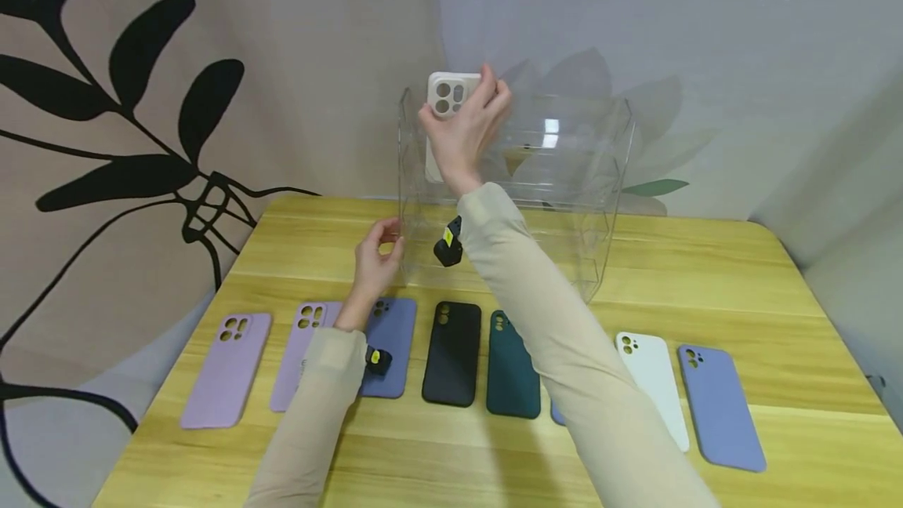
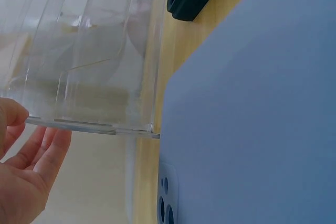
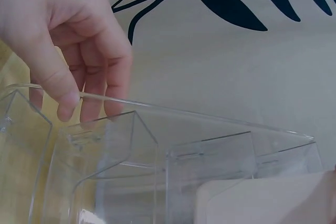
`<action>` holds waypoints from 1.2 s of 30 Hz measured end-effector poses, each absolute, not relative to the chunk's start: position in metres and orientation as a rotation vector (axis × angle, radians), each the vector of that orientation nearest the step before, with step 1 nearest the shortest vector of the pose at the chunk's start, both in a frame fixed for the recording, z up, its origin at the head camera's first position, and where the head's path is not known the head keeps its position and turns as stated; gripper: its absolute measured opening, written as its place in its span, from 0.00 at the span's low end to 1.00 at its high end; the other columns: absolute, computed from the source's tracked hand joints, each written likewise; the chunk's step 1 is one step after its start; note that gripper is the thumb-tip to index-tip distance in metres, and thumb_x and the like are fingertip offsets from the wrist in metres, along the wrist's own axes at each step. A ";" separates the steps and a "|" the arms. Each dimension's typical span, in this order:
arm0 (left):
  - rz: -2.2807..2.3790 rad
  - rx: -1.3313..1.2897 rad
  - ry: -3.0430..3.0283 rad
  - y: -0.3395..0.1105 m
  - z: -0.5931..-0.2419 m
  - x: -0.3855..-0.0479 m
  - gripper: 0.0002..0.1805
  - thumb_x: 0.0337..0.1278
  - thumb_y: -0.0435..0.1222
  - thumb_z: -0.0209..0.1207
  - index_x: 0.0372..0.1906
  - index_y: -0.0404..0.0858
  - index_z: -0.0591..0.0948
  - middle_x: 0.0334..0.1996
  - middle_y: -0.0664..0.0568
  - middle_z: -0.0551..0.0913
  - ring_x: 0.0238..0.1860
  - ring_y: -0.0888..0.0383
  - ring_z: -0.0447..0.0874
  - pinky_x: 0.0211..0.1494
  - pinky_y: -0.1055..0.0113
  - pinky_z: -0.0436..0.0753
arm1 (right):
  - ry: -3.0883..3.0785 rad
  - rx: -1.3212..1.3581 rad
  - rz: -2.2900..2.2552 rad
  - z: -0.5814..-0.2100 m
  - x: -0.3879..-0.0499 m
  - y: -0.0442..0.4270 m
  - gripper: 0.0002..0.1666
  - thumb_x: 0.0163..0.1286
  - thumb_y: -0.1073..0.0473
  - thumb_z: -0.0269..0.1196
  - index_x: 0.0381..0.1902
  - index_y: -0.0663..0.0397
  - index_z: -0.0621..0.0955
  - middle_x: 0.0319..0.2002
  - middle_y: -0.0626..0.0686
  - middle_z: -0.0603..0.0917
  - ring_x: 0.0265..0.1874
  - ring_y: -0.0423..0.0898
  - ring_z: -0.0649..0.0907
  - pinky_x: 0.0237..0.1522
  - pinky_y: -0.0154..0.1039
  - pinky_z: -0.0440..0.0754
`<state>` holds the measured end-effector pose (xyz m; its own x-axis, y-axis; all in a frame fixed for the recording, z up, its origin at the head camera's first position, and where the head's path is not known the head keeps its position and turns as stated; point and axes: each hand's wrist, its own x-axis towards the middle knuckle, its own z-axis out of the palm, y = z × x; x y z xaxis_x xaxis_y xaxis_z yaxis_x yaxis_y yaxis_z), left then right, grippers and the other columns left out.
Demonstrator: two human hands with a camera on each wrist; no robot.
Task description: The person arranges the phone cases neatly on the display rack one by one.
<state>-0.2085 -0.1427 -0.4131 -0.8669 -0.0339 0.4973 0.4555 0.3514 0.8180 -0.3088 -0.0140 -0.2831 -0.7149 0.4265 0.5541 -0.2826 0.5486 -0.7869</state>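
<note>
My right hand [image 1: 469, 124] pinches a white phone case [image 1: 455, 78] by its upper part, thumb on one edge and fingers on the other. It is upright at the top left of a clear acrylic tiered display stand [image 1: 564, 194]; in the right wrist view the pale phone case [image 3: 262, 198] lies across the stand's rear compartments. Whether its lower end rests on a tier I cannot tell. Low on the stand's left side, my left hand [image 1: 377, 257] grips the side panel [image 2: 89, 126], thumb on the inner face and fingers on the outer.
Phone cases lie in a row on the wooden table [image 1: 677, 257]: lilac [image 1: 226, 375], another lilac [image 1: 289, 375], blue [image 1: 395, 343], black [image 1: 451, 355], dark green [image 1: 513, 379], white [image 1: 652, 382] and periwinkle [image 1: 723, 406]. One blue case [image 1: 557, 415] is mostly hidden under my right sleeve. A wall stands behind.
</note>
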 end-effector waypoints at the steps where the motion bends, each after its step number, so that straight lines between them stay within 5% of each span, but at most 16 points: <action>1: -1.528 -0.365 -2.192 -0.142 -0.413 -0.208 0.14 0.52 0.16 0.53 0.46 0.16 0.73 0.40 0.25 0.77 0.38 0.35 0.78 0.30 0.80 0.77 | -2.050 -0.119 1.200 -0.284 -0.309 -0.014 0.54 0.42 0.55 0.73 0.66 0.58 0.61 0.57 0.57 0.61 0.55 0.48 0.65 0.49 0.34 0.69; 12: -1.505 -0.375 -2.194 -0.141 -0.413 -0.209 0.14 0.51 0.16 0.54 0.46 0.16 0.73 0.39 0.26 0.78 0.38 0.35 0.79 0.32 0.67 0.83 | -2.193 -0.200 1.140 -0.289 -0.311 -0.016 0.55 0.44 0.51 0.73 0.67 0.54 0.59 0.59 0.54 0.60 0.58 0.47 0.63 0.49 0.42 0.68; 21: -1.522 -0.387 -2.200 -0.138 -0.414 -0.209 0.14 0.52 0.16 0.53 0.47 0.17 0.73 0.40 0.27 0.78 0.39 0.35 0.78 0.32 0.77 0.79 | -2.234 -0.229 1.077 -0.292 -0.314 -0.015 0.54 0.47 0.48 0.72 0.68 0.50 0.58 0.62 0.53 0.59 0.59 0.47 0.62 0.47 0.43 0.69; 36: -1.512 -0.387 -2.213 -0.135 -0.412 -0.209 0.14 0.52 0.16 0.54 0.47 0.17 0.73 0.41 0.26 0.78 0.39 0.35 0.79 0.33 0.60 0.84 | -2.131 -0.056 1.072 -0.295 -0.304 -0.008 0.56 0.50 0.50 0.71 0.71 0.50 0.54 0.67 0.53 0.56 0.63 0.45 0.59 0.57 0.40 0.59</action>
<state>-0.2091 -0.1354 -0.4119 -0.8685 -0.0120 0.4955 0.4573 0.3663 0.8104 -0.3043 -0.0084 -0.2949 -0.7268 0.3441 0.5944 -0.2723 0.6501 -0.7093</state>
